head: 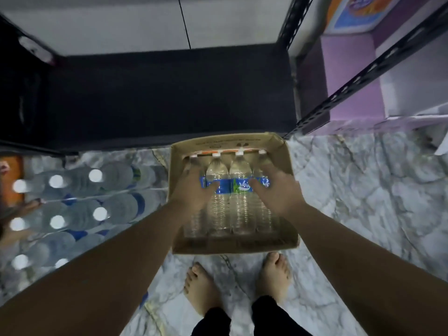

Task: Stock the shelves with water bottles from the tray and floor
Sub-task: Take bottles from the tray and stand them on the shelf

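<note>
A shallow cardboard tray [289, 163] lies on the marble floor in front of a dark shelf [169, 98]. Several clear water bottles [238, 204] with blue labels and white caps lie side by side in it. My left hand [194, 190] grips the leftmost bottle, thumb across the label of its neighbour. My right hand [276, 190] grips the rightmost bottle, thumb reaching over the label towards the middle. Both hands hold the row from its two sides.
Shrink-wrapped packs of water bottles [72, 209] stand on the floor to the left. A slotted metal shelf post [363, 76] slants at the right beside a purple wall. My bare feet [201, 289] stand just behind the tray.
</note>
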A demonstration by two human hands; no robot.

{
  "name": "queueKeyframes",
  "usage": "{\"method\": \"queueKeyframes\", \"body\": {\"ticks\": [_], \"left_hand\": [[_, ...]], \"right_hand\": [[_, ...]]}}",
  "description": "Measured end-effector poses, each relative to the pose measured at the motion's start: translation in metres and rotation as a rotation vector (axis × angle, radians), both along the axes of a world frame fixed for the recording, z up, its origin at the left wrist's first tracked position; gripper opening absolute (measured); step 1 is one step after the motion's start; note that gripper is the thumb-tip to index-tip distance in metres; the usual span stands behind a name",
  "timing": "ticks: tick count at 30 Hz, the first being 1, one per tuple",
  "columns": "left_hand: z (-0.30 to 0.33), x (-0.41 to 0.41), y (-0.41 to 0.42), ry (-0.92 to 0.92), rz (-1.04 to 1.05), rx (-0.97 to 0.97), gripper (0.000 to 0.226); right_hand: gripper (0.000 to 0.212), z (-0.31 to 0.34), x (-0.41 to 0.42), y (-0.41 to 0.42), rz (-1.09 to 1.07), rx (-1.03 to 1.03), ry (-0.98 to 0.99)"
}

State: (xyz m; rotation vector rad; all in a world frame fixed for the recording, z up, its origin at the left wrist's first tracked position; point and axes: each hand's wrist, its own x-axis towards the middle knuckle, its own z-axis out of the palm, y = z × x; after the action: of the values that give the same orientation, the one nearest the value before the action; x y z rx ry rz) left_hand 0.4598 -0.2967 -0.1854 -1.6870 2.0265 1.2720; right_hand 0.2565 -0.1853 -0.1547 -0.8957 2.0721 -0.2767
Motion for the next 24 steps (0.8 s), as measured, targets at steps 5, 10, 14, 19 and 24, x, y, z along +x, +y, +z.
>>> {"method": "queueKeyframes", "body": {"ticks": [5,10,14,19,24], "left_hand": [[-0.102,-0.028,-0.025,0.063,-0.034,-0.036,0.052],[-0.181,-0.048,-0.034,0.067,-0.041,-0.031,0.043],[-0.217,-0.059,-0.036,-0.049,-0.068,-0.084,0.041],[-0.22,-0.057,-0.042,0.012,0.022,-0.063,0.041],[-0.185,-0.042,-0.037,0.32,0.297,0.101,0.037]], "right_hand": [[0.062,-0.118,-0.003,-0.042,0.051,0.023,-0.003],[0.039,-0.193,-0.004,-0.071,0.045,0.06,0.048],[0.04,-0.224,0.0,-0.082,0.106,0.083,0.099],[0.045,-0.228,-0.003,-0.089,0.125,0.065,0.165],[0.049,-0.214,-0.013,-0.073,0.002,-0.103,0.035]]}}
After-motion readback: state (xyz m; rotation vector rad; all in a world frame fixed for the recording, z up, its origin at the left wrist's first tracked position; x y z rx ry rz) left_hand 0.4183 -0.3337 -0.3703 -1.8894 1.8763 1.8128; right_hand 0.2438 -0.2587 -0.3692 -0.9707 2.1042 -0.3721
